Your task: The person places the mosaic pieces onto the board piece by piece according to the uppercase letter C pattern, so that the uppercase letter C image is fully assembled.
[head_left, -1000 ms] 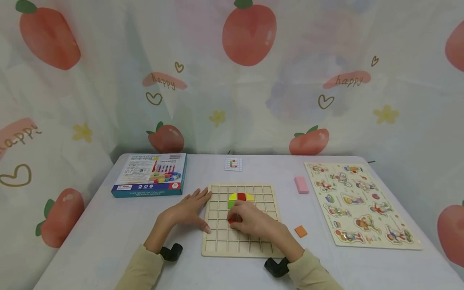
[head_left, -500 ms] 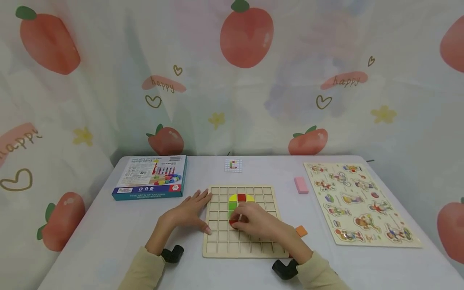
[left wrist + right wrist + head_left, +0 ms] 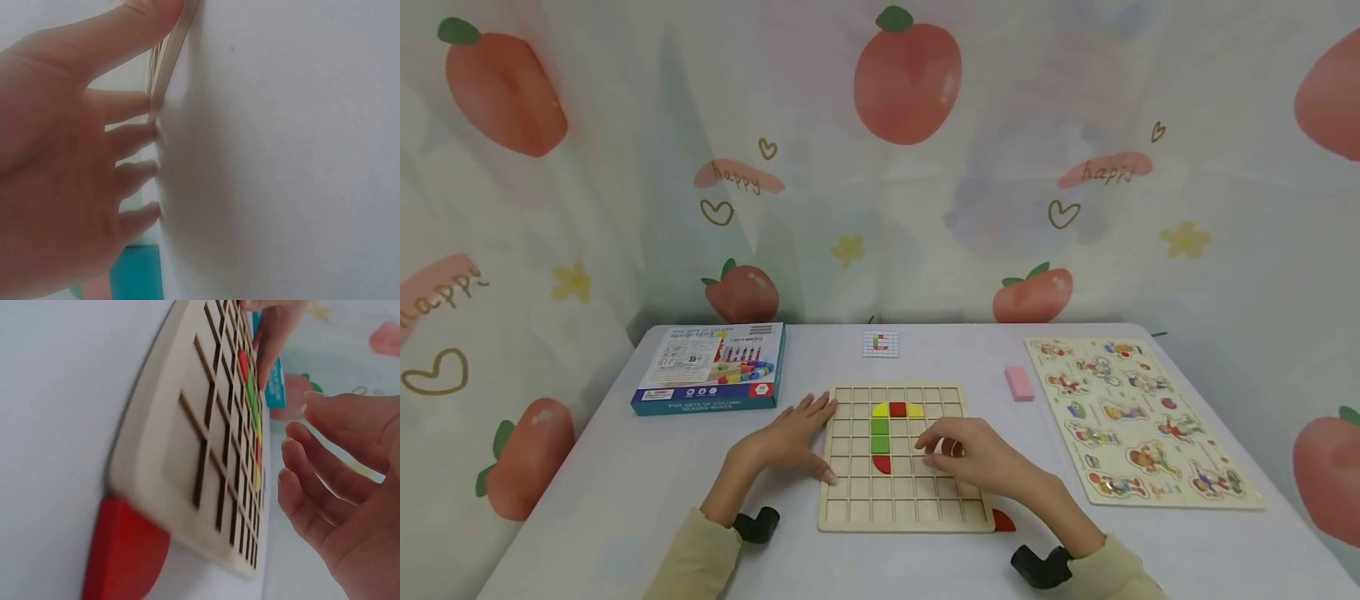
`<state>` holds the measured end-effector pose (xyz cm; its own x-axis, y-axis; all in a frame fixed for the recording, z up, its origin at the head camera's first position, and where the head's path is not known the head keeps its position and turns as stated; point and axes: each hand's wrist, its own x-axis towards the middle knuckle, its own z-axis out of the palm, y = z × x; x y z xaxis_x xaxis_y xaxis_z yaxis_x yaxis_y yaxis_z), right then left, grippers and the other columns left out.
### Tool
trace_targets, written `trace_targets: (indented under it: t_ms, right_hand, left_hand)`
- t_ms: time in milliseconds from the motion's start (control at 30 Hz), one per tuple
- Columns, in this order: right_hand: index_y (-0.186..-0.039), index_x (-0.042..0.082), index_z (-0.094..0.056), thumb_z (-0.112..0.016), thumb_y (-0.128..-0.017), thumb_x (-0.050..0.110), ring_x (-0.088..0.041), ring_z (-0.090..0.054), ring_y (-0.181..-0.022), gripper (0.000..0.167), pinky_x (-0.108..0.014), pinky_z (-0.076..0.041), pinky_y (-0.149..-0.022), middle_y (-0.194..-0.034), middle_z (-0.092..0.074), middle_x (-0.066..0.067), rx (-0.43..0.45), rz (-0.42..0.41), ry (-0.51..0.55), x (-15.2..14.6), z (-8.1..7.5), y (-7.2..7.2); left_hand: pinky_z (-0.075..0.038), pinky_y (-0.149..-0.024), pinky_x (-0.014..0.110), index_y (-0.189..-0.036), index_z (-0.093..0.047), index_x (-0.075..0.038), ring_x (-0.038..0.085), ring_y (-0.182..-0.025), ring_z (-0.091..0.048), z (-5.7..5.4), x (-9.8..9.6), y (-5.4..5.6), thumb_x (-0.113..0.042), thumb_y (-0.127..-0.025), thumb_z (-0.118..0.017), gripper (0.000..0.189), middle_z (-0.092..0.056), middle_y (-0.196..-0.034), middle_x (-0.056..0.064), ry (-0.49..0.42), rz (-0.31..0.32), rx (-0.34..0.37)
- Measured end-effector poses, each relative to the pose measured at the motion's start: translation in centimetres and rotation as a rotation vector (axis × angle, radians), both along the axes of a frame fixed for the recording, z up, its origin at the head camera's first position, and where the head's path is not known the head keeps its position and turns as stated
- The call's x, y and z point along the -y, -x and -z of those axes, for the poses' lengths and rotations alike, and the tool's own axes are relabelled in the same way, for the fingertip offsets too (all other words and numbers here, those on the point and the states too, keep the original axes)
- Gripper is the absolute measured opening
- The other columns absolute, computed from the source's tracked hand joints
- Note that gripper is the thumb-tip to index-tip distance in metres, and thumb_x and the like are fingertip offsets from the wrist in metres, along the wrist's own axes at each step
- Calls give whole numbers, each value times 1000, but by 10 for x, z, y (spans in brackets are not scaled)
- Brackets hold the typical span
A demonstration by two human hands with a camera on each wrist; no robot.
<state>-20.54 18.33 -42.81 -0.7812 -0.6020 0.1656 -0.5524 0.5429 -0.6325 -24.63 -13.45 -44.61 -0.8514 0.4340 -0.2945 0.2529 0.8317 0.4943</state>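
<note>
A wooden grid board [image 3: 902, 511] lies in front of me. In its cells sit a red square tile [image 3: 898, 409], a yellow curved tile [image 3: 915, 410] on its right and another on its left, two green tiles [image 3: 880, 435] below, and a red quarter-round tile [image 3: 882, 464] at the bottom. My left hand [image 3: 786, 437] rests at the board's left edge, fingers spread and thumb on the rim. Over the right half hovers my right hand [image 3: 973, 454]; the right wrist view shows its fingers loosely bent, holding nothing. A loose red quarter-round tile [image 3: 125, 550] lies by the board's near right corner.
A flat blue box [image 3: 709, 368] is at the back left. Behind the board lies a small pattern card [image 3: 881, 343]. To the right are a pink block [image 3: 1019, 383] and a large picture puzzle board [image 3: 1120, 412]. A printed curtain hangs behind the table.
My right hand has let go of the red quarter-round tile in the grid and moved right. Its forearm now covers where the orange tile lay. The left hand stays put.
</note>
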Motion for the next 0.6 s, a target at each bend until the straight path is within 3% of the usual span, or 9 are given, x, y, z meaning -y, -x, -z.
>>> trace_targets:
  t_ms: [267,600]
  right_hand:
    - [-109,8,-74,-74,-95,12,-4,-61,-82,15,-21,-55,-70,-100,-74,1,39,40,-20,-25,1,-6]
    - [-108,10,-74,-77,-91,10,1,-52,-71,17,-20,-48,-61,-98,-74,1,-13,81,-54,-56,3,-17]
  left_hand:
    - [-7,-128,60,-163,-28,-10,36,-161,-5,-2,3,-2,-43,-73,-92,115,-16,-173,10,-10,-11,8]
    - [-8,-128,60,-163,-28,-9,37,-161,-6,-1,1,0,-44,-75,-91,114,-17,-173,11,-14,14,0]
